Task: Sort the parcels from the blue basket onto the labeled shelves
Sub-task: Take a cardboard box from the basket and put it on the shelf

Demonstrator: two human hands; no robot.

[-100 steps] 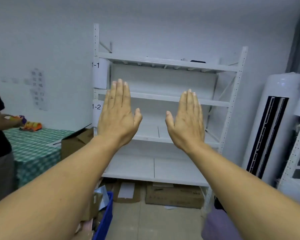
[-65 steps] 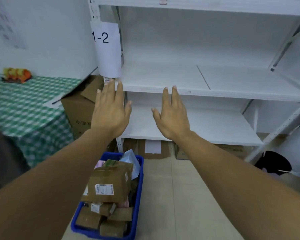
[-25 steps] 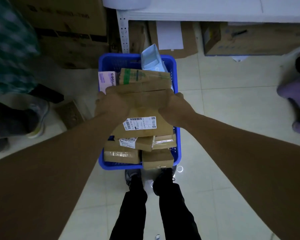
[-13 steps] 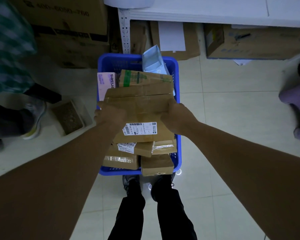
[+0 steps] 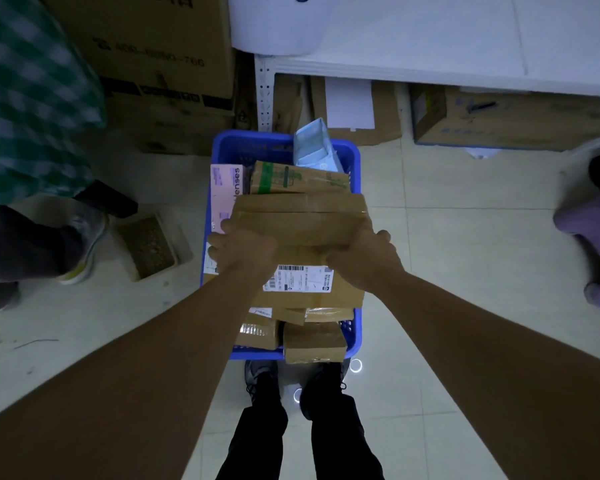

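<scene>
Gripping the box point(image 5: 300, 221) by its sides, the left hand point(image 5: 243, 249) and right hand point(image 5: 364, 258) clamp it over the basket point(image 5: 243, 147). Their fingertips curl out of sight beneath it. Whether it clears the parcels point(image 5: 314, 342) below, I cannot tell. Its label point(image 5: 298, 278) is too blurred to read, and the shelf tag point(image 5: 274, 22) is cut off at the top.
</scene>
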